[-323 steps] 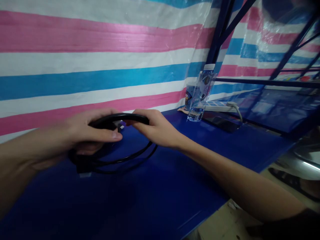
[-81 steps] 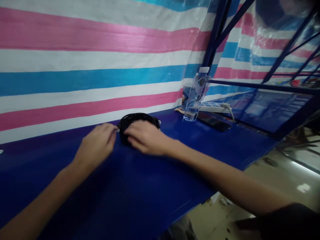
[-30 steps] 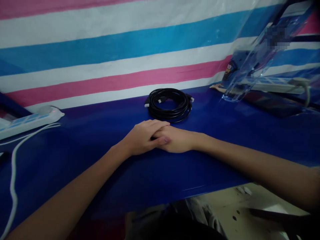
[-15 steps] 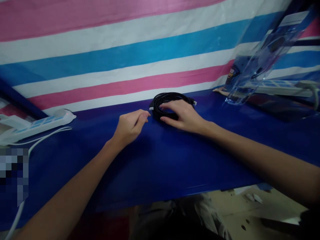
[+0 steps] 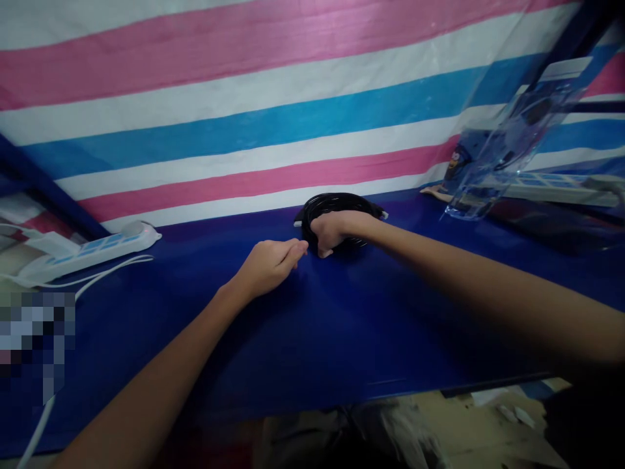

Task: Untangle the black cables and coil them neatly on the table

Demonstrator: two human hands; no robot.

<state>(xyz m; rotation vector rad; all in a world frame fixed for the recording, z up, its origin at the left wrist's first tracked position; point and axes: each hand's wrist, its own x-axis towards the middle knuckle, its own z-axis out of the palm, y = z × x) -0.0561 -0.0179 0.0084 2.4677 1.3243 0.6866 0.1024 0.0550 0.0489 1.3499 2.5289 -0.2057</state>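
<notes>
A coiled black cable [image 5: 336, 200] lies on the blue tabletop [image 5: 312, 339] near the back wall. Pale plug ends stick out at its left and right sides. My right hand [image 5: 334, 229] reaches over the coil from the right, its fingers bent down and closed round the front left part. The hand covers the middle of the coil. Just left of the cable, my left hand [image 5: 276, 264] is closed, thumb pressed against the fingers. It stays apart from the coil, and whatever may be inside its fingers is hidden.
A white power strip [image 5: 107, 247] with a white cord [image 5: 105, 273] lies at the left. To the right stand a tilted clear plastic holder [image 5: 512, 150] and a second power strip [image 5: 551, 187]. A striped sheet [image 5: 273, 140] hangs behind the table. A blurred-out patch covers the left edge.
My right hand has turned from a loose spread over the coil to fingers curled down on its front left. My left hand stays closed. The view has tilted slightly upward.
</notes>
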